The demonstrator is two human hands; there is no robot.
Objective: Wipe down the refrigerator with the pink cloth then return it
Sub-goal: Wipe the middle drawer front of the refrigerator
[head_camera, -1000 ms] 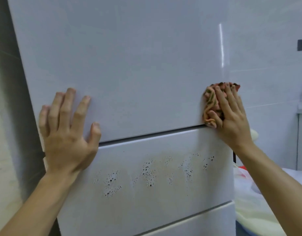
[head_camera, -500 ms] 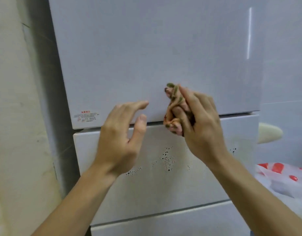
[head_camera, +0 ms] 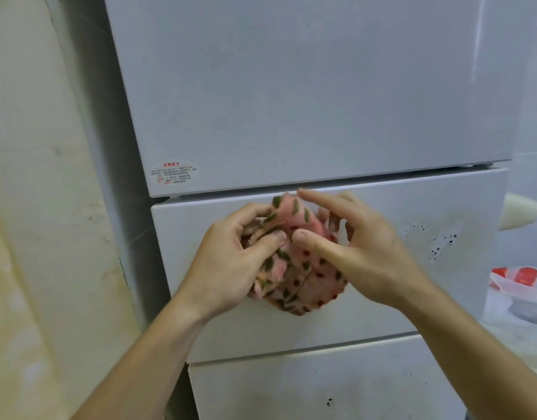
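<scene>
Left hand and right hand grip the cloth before the fridge; specks at right suggest wiping is unfinished.

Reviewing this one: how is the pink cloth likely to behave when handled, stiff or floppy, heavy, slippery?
Probably floppy: the pink cloth is bunched in folds between the left hand and the right hand, and its lower edge sags. It is likely light, since the fingers and thumbs alone seem to hold it. Its fuzzy pile looks grippy rather than slippery.
</scene>
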